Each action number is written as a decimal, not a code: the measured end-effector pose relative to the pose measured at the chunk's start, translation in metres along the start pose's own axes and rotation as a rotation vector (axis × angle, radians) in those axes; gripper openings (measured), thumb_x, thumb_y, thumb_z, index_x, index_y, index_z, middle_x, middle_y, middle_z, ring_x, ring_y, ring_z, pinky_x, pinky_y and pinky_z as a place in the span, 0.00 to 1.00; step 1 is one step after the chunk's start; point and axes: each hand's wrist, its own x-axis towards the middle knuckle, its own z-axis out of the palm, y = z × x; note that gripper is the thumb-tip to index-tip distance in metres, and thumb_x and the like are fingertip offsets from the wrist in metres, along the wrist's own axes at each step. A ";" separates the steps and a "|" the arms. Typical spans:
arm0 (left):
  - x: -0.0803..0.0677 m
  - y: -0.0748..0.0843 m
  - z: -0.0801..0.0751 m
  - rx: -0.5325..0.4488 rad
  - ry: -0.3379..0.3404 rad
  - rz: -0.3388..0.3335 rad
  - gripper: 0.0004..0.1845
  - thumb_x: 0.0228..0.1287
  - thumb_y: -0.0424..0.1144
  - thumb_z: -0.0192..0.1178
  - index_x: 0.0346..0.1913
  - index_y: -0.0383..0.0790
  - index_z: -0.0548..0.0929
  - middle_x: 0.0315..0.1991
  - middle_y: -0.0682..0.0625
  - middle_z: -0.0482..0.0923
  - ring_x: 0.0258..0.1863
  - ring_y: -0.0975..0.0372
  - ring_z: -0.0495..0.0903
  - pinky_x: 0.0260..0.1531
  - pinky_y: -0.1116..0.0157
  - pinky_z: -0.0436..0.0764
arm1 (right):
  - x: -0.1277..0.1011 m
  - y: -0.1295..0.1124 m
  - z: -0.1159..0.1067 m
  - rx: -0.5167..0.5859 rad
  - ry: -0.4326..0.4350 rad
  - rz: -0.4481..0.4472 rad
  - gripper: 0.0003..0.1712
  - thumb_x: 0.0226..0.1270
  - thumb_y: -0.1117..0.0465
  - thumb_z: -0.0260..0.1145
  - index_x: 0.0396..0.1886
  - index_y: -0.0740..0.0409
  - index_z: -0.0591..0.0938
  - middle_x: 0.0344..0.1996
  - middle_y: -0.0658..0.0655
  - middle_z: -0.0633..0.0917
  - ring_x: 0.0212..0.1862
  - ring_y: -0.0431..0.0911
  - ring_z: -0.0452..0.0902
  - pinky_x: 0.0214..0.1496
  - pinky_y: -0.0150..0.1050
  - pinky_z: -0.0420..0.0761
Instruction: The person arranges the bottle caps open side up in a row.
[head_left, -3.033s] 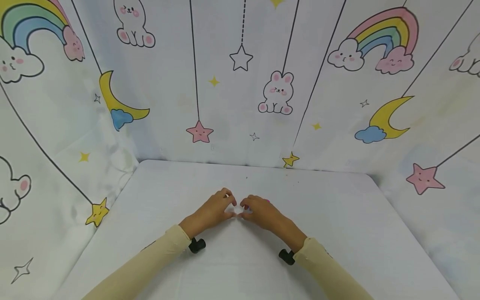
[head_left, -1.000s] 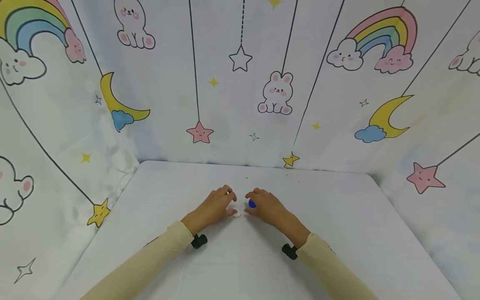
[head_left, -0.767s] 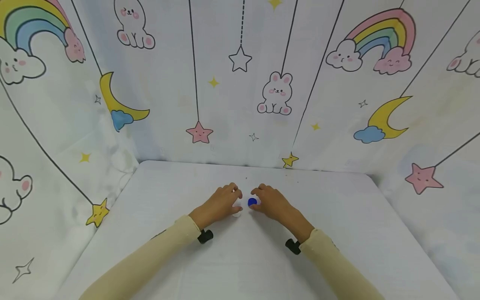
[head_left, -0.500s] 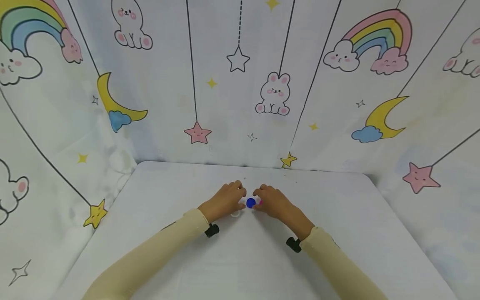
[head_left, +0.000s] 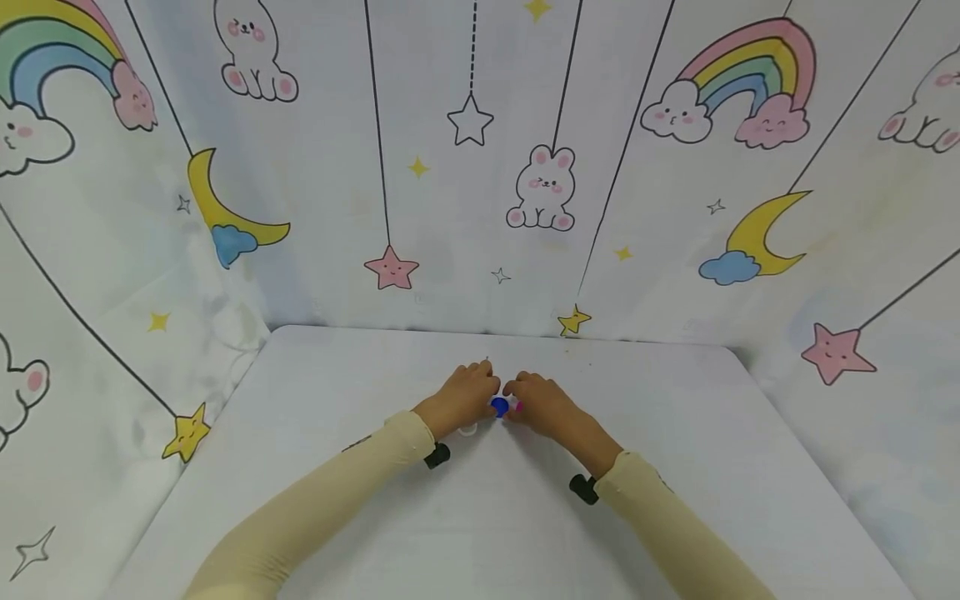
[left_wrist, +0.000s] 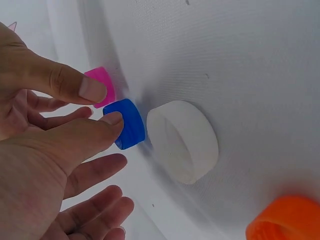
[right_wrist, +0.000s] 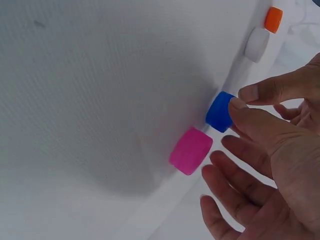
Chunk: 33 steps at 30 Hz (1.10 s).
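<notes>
A blue bottle cap (head_left: 500, 407) lies on the white table (head_left: 675, 433) between my two hands. In the left wrist view my left hand (left_wrist: 75, 150) touches the blue cap (left_wrist: 127, 122) with its thumb tip, the other fingers loose and spread. My right hand (right_wrist: 260, 150) has its thumb tip on the blue cap (right_wrist: 220, 111) from the other side. A pink cap (right_wrist: 191, 150) sits just beside the blue one, free of the fingers. A white cap (left_wrist: 182, 140) lies open side up next to the blue one, and an orange cap (left_wrist: 285, 220) lies beyond it.
Cartoon-printed cloth walls (head_left: 480, 208) close the table in at the back and both sides. The white cap (head_left: 468, 429) shows faintly under my left hand (head_left: 468, 392). My right hand (head_left: 536, 400) covers most of the pink cap (head_left: 519, 406).
Three seconds ago my fingertips met and hid the caps. The hands have since slid a little away from me, the blue cap came into sight, and my left thumb closed in on it.
</notes>
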 end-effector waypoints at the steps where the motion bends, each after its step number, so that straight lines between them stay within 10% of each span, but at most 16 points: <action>1: 0.000 0.000 0.000 -0.001 -0.002 -0.003 0.19 0.68 0.49 0.73 0.54 0.42 0.87 0.55 0.47 0.79 0.52 0.56 0.79 0.51 0.60 0.78 | 0.000 0.000 0.001 -0.004 0.002 -0.004 0.21 0.66 0.55 0.79 0.55 0.58 0.87 0.48 0.57 0.86 0.52 0.54 0.82 0.60 0.58 0.82; 33: 0.002 -0.002 0.000 -0.036 -0.028 0.007 0.15 0.69 0.48 0.73 0.52 0.44 0.88 0.54 0.49 0.78 0.52 0.57 0.78 0.53 0.60 0.77 | 0.005 -0.002 0.008 -0.040 0.029 -0.038 0.16 0.67 0.55 0.78 0.51 0.56 0.88 0.45 0.57 0.86 0.48 0.54 0.81 0.53 0.57 0.83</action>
